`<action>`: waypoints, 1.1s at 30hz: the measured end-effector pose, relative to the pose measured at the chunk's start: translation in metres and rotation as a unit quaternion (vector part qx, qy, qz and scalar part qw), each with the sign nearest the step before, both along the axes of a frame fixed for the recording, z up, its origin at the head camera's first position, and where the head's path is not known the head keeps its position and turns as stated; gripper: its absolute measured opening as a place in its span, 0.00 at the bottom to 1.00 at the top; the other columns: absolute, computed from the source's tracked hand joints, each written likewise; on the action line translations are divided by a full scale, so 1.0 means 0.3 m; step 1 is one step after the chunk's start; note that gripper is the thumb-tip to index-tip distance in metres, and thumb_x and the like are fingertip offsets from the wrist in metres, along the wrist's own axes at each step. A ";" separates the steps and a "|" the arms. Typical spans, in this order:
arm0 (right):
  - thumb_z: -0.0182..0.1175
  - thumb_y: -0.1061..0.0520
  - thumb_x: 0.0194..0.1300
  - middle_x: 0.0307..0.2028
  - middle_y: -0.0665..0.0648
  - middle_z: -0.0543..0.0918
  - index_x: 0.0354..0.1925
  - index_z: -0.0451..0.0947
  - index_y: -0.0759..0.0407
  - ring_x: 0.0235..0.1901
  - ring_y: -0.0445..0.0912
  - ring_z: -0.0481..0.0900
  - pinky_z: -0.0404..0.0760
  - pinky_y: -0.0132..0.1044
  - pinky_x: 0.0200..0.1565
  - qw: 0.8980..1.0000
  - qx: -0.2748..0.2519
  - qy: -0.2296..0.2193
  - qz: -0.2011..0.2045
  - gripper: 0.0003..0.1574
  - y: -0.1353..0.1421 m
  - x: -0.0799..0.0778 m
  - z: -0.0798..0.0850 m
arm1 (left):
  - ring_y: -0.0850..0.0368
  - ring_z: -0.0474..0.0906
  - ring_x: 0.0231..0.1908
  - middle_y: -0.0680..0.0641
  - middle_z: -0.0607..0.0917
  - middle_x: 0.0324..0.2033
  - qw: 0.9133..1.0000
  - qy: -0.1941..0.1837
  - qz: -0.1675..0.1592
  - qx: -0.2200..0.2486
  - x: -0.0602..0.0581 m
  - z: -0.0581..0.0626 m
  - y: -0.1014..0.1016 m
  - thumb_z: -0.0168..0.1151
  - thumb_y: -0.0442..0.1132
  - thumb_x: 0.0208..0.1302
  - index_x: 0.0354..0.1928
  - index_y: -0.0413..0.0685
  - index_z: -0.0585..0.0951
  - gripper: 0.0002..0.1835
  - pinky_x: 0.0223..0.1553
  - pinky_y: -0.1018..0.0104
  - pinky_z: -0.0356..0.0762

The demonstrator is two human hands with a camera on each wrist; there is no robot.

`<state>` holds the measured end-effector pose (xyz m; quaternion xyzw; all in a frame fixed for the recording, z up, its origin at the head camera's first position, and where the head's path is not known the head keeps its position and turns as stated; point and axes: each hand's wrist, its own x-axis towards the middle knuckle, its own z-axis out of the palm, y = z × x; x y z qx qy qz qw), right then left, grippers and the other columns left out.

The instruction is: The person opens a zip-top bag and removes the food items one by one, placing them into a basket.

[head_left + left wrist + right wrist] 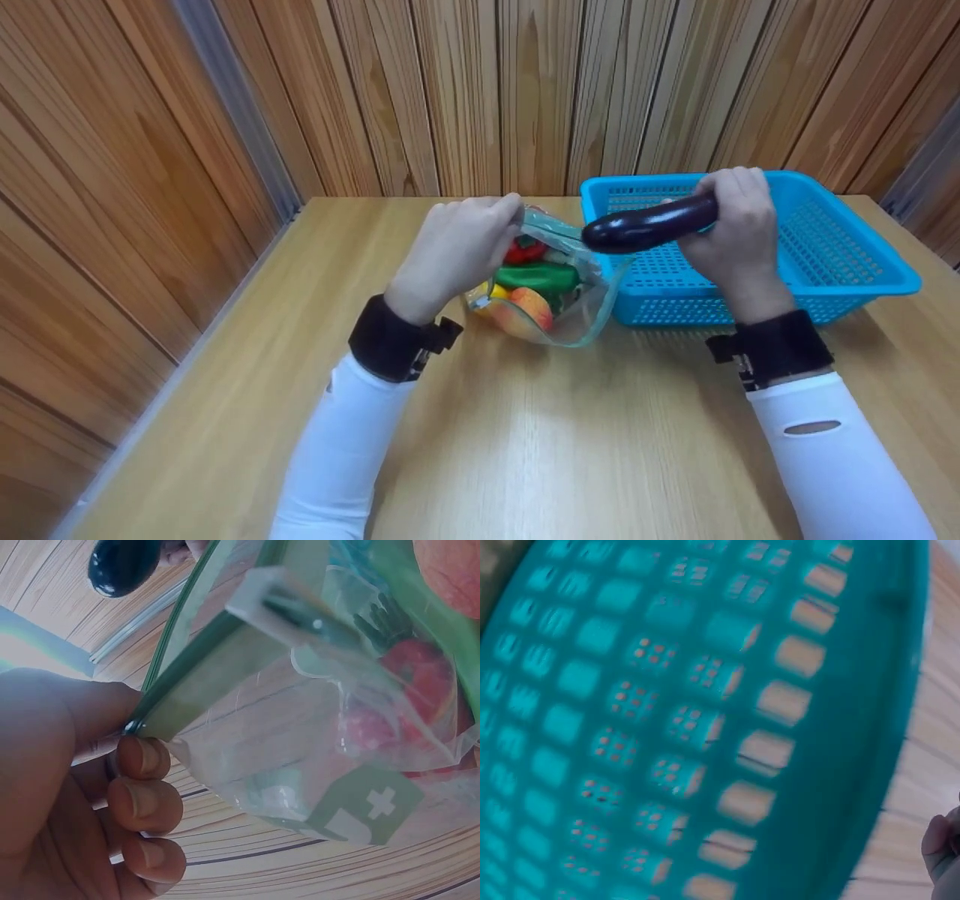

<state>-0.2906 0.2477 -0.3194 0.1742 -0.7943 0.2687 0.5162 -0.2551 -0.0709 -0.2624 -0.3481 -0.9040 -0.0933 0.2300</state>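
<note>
Both of my hands are occupied: my left hand [461,251] pinches the zip edge of a clear bag [606,306], and my right hand [739,232] grips a dark eggplant [652,225] by one end. White sleeves [337,450] cover my forearms, with a black band [386,341] on each wrist. Under them spreads the bench [540,442], pale, fine-grained wood, with a soft glare down its middle and shadows beside my right arm. Farther on, the bag sits on it with its mouth gaping; inside are a peach [521,311], a long green vegetable [540,277] and something red [525,251]. The eggplant is up in the air, its rounded end pointing at the bag's mouth. Just right of the bag stands a blue mesh basket [720,311], throwing a shadow on the bench at its right. Behind the bench's far edge rises a back wall [532,112] of upright wooden planks, and a similar plank wall [82,195] closes the left side. A grey strip [240,105] runs down their corner.
</note>
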 end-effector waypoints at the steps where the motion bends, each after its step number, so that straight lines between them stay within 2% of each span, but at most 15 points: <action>1: 0.65 0.59 0.56 0.27 0.68 0.76 0.31 0.74 0.70 0.33 0.61 0.68 0.61 0.48 0.38 1.000 -0.004 -0.005 -0.010 0.15 0.016 -0.007 -0.005 | 0.53 0.79 0.29 0.49 0.85 0.33 1.000 0.001 0.001 -0.002 0.000 0.001 0.000 0.57 0.41 0.73 0.45 0.47 0.79 0.07 0.29 0.65 0.76; 4: 0.62 0.64 0.56 0.29 0.69 0.76 0.33 0.74 0.71 0.34 0.62 0.68 0.60 0.50 0.40 0.998 -0.015 -0.037 -0.044 0.10 0.058 -0.024 -0.021 | 0.53 0.79 0.28 0.49 0.84 0.32 1.000 0.002 0.004 -0.005 0.000 0.003 -0.001 0.58 0.41 0.73 0.45 0.47 0.79 0.07 0.28 0.64 0.75; 7: 0.62 0.63 0.59 0.31 0.70 0.76 0.36 0.74 0.72 0.36 0.64 0.69 0.61 0.52 0.43 0.993 -0.015 -0.088 -0.082 0.11 0.093 -0.035 -0.032 | 0.54 0.78 0.28 0.49 0.84 0.32 1.000 0.000 0.005 -0.005 -0.001 0.005 -0.005 0.58 0.41 0.73 0.45 0.47 0.79 0.07 0.28 0.65 0.74; 11: 0.61 0.65 0.59 0.39 0.75 0.78 0.43 0.74 0.74 0.43 0.66 0.69 0.62 0.57 0.50 0.974 -0.001 -0.187 -0.128 0.15 0.139 -0.039 -0.043 | 0.54 0.78 0.28 0.49 0.84 0.32 1.000 -0.002 0.006 -0.004 0.000 0.005 -0.007 0.58 0.42 0.73 0.46 0.46 0.79 0.08 0.28 0.66 0.74; 15: 0.58 0.66 0.58 0.45 0.77 0.75 0.48 0.72 0.73 0.48 0.68 0.64 0.61 0.61 0.51 0.938 0.055 -0.306 -0.150 0.19 0.185 -0.031 -0.051 | 0.54 0.78 0.28 0.49 0.84 0.32 1.000 -0.006 0.005 -0.003 0.002 0.005 -0.003 0.58 0.42 0.73 0.46 0.46 0.79 0.08 0.29 0.66 0.74; 18: 0.60 0.64 0.58 0.45 0.76 0.74 0.49 0.74 0.71 0.47 0.68 0.63 0.63 0.62 0.48 0.909 0.104 -0.383 -0.124 0.20 0.213 -0.027 -0.050 | 0.53 0.78 0.28 0.49 0.84 0.32 1.000 -0.006 0.003 0.000 0.003 0.006 0.002 0.58 0.42 0.73 0.45 0.46 0.79 0.08 0.29 0.66 0.74; 20: 0.59 0.64 0.59 0.43 0.74 0.76 0.47 0.75 0.70 0.44 0.67 0.65 0.65 0.59 0.43 0.891 0.125 -0.427 -0.094 0.17 0.225 -0.024 -0.047 | 0.53 0.78 0.29 0.48 0.84 0.33 1.000 -0.005 0.000 0.002 0.004 0.008 0.005 0.58 0.42 0.73 0.45 0.46 0.79 0.08 0.30 0.66 0.74; 23: 0.56 0.67 0.59 0.43 0.74 0.77 0.50 0.76 0.69 0.38 0.62 0.69 0.69 0.52 0.35 0.862 0.136 -0.486 -0.056 0.19 0.234 -0.019 -0.040 | 0.53 0.78 0.29 0.48 0.84 0.33 1.000 -0.004 -0.002 0.001 0.005 0.010 0.006 0.58 0.41 0.73 0.46 0.46 0.79 0.08 0.30 0.66 0.75; 25: 0.52 0.67 0.61 0.45 0.74 0.77 0.55 0.77 0.68 0.34 0.59 0.71 0.70 0.46 0.31 0.843 0.137 -0.517 -0.047 0.23 0.229 -0.014 -0.033 | 0.53 0.78 0.29 0.48 0.84 0.33 1.000 -0.003 -0.002 -0.001 0.006 0.010 0.005 0.58 0.41 0.73 0.46 0.46 0.79 0.08 0.30 0.66 0.75; 26: 0.51 0.67 0.63 0.41 0.73 0.78 0.58 0.76 0.67 0.30 0.56 0.72 0.70 0.44 0.28 0.837 0.137 -0.528 -0.047 0.25 0.224 -0.012 -0.029 | 0.53 0.78 0.29 0.48 0.84 0.33 1.000 -0.002 -0.003 -0.001 0.005 0.010 0.004 0.58 0.41 0.73 0.46 0.46 0.79 0.08 0.30 0.66 0.75; 28: 0.48 0.66 0.65 0.37 0.70 0.77 0.60 0.76 0.66 0.24 0.52 0.70 0.69 0.41 0.24 0.834 0.133 -0.533 -0.049 0.26 0.203 -0.006 -0.019 | 0.53 0.78 0.29 0.48 0.84 0.33 1.000 -0.001 -0.006 0.001 0.005 0.007 0.001 0.58 0.41 0.72 0.46 0.46 0.79 0.07 0.30 0.66 0.75; 30: 0.47 0.63 0.67 0.36 0.68 0.78 0.59 0.77 0.65 0.20 0.50 0.71 0.69 0.40 0.22 0.846 0.131 -0.514 -0.054 0.25 0.169 0.004 -0.001 | 0.53 0.78 0.29 0.49 0.84 0.33 1.000 0.000 -0.008 0.003 0.004 0.004 -0.002 0.58 0.41 0.72 0.45 0.46 0.79 0.07 0.29 0.65 0.75; 32: 0.47 0.62 0.67 0.33 0.66 0.79 0.57 0.80 0.63 0.16 0.49 0.70 0.66 0.39 0.19 0.874 0.120 -0.467 -0.055 0.24 0.125 0.018 0.021 | 0.53 0.78 0.29 0.49 0.84 0.33 1.000 0.001 -0.010 0.006 0.003 0.001 -0.006 0.58 0.41 0.72 0.44 0.46 0.79 0.06 0.29 0.65 0.75; 33: 0.47 0.61 0.67 0.38 0.67 0.81 0.55 0.81 0.63 0.18 0.50 0.72 0.67 0.40 0.19 0.890 0.116 -0.437 -0.054 0.23 0.098 0.027 0.034 | 0.53 0.79 0.29 0.49 0.84 0.33 1.000 0.001 -0.009 0.005 0.003 0.000 -0.008 0.58 0.41 0.72 0.45 0.46 0.79 0.06 0.29 0.64 0.75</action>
